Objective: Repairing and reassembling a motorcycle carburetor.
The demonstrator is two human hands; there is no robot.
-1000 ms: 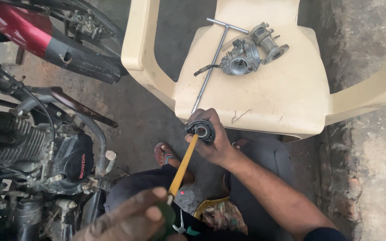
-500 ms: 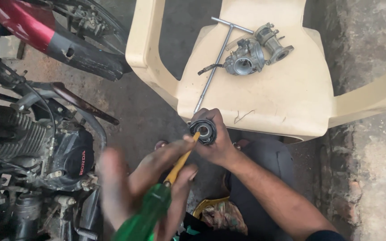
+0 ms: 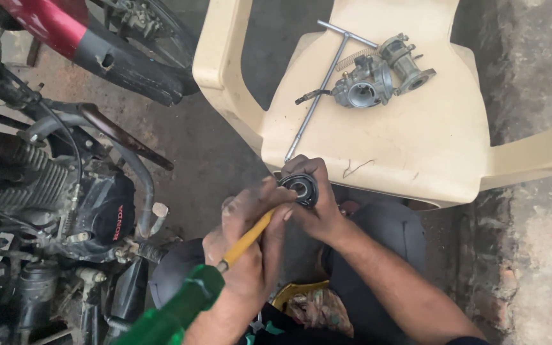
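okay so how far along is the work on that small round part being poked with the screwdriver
Done: the carburetor lies off the bike on the cream chair, beside a T-handle wrench. In hand: the right hand grips a small round black part while the left hand guides a screwdriver into it. Left: nothing is refitted yet.

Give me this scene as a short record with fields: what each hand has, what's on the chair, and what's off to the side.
left hand: grips the yellow shaft of a green-handled screwdriver, tip at the round part
right hand: holds a small round black part at the chair's front edge
chair: cream plastic, seat facing the person
on seat: metal carburetor, T-handle wrench
left side: motorcycle engine
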